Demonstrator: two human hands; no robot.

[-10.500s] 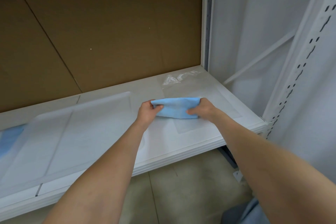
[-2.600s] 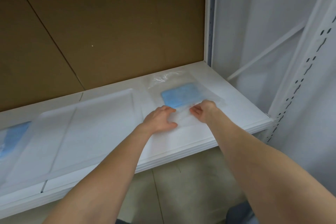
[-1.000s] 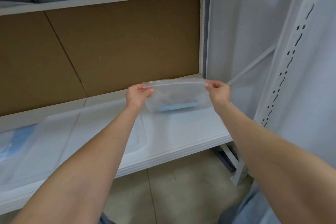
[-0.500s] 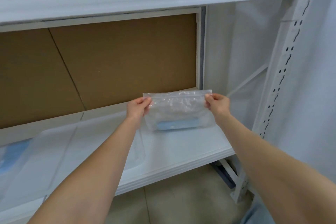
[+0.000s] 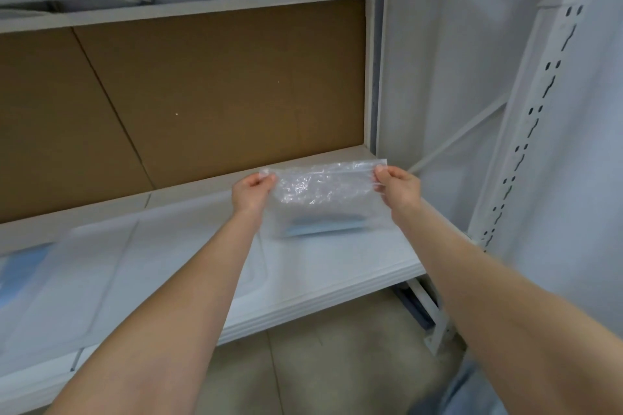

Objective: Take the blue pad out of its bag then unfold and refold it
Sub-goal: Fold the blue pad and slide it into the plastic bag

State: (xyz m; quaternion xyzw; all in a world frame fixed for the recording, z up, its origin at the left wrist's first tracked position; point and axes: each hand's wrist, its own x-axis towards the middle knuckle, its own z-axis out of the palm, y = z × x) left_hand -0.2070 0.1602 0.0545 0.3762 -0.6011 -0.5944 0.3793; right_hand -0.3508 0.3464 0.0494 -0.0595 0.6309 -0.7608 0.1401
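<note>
Clear bag (image 5: pixel 323 189) held up above the shelf (image 5: pixel 337 266). Left hand (image 5: pixel 251 190) and right hand (image 5: pixel 399 187) each pinch a top corner, fingers closed on plastic. Blue pad (image 5: pixel 325 228) slumped in the bag's bottom, clear of the shelf. Likely the removal step; next, part the mouth and reach in with one hand.

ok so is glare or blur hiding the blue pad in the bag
Head view: white glints speckle the crinkled upper half of the bag, not the blue pad, which shows as a soft-edged strip at the bottom; head view: the shelf is smeared toward its left end and the rack upright bows.
</note>
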